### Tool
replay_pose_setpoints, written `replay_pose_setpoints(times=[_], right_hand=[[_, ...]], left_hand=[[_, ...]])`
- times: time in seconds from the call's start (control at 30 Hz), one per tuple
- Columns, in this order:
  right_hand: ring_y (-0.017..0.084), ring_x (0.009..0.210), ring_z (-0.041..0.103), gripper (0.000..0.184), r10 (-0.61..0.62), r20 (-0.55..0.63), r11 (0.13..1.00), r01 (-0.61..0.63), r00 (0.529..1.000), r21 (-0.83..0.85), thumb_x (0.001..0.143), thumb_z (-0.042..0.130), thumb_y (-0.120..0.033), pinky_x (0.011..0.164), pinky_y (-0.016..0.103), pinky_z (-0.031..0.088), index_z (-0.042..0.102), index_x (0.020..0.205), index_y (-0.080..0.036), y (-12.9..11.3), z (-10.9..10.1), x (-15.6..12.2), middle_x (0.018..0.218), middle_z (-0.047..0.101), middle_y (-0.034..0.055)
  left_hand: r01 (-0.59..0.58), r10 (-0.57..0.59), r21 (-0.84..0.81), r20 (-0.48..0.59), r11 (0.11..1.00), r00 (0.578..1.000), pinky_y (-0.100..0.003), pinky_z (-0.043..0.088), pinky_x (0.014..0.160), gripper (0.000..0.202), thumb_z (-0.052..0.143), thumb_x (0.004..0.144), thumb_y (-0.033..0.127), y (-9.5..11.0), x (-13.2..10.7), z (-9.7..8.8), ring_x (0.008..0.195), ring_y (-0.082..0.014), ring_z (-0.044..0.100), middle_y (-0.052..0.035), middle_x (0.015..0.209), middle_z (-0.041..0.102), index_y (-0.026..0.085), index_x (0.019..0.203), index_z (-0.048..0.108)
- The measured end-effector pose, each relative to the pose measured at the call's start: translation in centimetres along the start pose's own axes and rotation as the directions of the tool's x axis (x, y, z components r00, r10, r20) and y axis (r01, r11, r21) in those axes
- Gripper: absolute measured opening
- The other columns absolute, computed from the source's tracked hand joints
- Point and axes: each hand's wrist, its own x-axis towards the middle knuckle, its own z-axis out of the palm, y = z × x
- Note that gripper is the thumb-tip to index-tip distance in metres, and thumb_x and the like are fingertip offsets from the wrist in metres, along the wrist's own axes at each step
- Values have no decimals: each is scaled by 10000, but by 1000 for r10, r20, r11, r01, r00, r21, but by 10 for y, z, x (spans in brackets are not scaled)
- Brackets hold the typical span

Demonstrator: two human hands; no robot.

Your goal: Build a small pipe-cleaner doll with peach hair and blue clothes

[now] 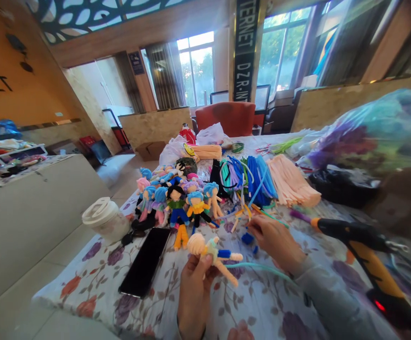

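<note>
My left hand (194,283) is closed around a small pipe-cleaner doll (210,252) with a peach head, pale green body, blue arm and peach legs. A long pale teal pipe cleaner (262,269) trails from the doll toward my right wrist. My right hand (274,238) hovers over the table with fingers pinched on a thin pipe-cleaner strand I can barely make out. Just ahead lie several finished dolls (177,200) with blue and pink hair, and an orange piece (181,237).
A black phone (145,262) lies flat on the floral tablecloth (262,307). A lidded white cup (105,218) stands at the left edge. Bundles of blue, green and peach pipe cleaners (262,179) sit behind. A black-and-orange glue gun (361,241) lies at right, plastic bags (368,132) beyond.
</note>
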Motion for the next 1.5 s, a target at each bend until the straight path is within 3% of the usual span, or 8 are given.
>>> replay_pose_setpoints(times=[0.13, 0.27, 0.37, 0.5, 0.63, 0.8, 1.03, 1.5], right_hand=[[204, 838, 651, 184, 30, -42, 988, -23, 999, 152, 869, 509, -205, 750, 289, 446, 693, 866, -193, -1, -10, -7, 881, 714, 45], [173, 674, 651, 160, 92, -69, 954, -67, 993, 293, 868, 575, -336, 643, 261, 478, 697, 864, -231, -15, -20, -35, 749, 705, -3], [158, 652, 614, 157, 51, -141, 936, 2, 989, 352, 873, 595, -354, 606, 252, 464, 652, 786, -236, -32, -19, -60, 733, 656, -11], [187, 792, 570, 141, -133, -340, 955, 213, 931, 209, 927, 539, -266, 694, 297, 421, 622, 820, -225, -55, -13, -80, 845, 611, 18], [206, 791, 511, 146, -249, -395, 954, 295, 884, 59, 943, 494, -187, 724, 334, 365, 621, 871, -198, -71, -12, -83, 834, 591, 32], [201, 756, 490, 141, -242, -439, 958, 284, 865, 31, 910, 551, -175, 741, 344, 346, 614, 785, -184, -78, -13, -82, 765, 555, 28], [192, 735, 483, 177, -220, -434, 962, 268, 874, 52, 913, 554, -198, 707, 332, 340, 599, 742, -193, -81, -13, -81, 743, 547, 24], [186, 724, 493, 224, -221, -461, 964, 265, 860, 33, 933, 525, -225, 729, 340, 347, 598, 723, -199, -82, -12, -80, 718, 555, 17]], left_hand=[[-2, 2, -8, -1, 1000, 1000, -250, 538, 638, 158, 784, 639, 192, 1, 2, 0, 635, -136, 637, -4, 696, 694, 150, 749, 678], [-28, 28, 15, -9, 999, 1000, -254, 534, 639, 135, 772, 647, 210, 1, -1, 4, 621, -142, 645, 0, 659, 690, 149, 720, 677], [-31, 33, 53, -32, 998, 999, -250, 515, 591, 130, 755, 652, 222, 2, -6, 12, 599, -154, 652, -6, 647, 697, 152, 726, 674], [-19, 21, 82, -24, 996, 999, -233, 488, 552, 146, 754, 642, 224, 3, -13, 23, 577, -148, 642, -11, 650, 703, 154, 752, 687], [-29, 29, 105, -2, 994, 1000, -240, 507, 620, 169, 743, 664, 216, 2, -16, 28, 656, -151, 658, -23, 713, 721, 157, 817, 702], [-36, 38, 125, -20, 992, 999, -256, 514, 656, 277, 751, 659, 213, -1, -16, 26, 767, -189, 688, -63, 819, 745, 139, 920, 693], [-60, 58, 161, 21, 985, 998, -252, 508, 622, 227, 749, 665, 231, -4, -16, 24, 667, -168, 680, -48, 744, 741, 130, 859, 689], [-56, 72, 203, -73, 978, 995, -298, 529, 677, 217, 777, 602, 233, -4, -21, 29, 757, -223, 696, -78, 793, 754, 135, 771, 684]])
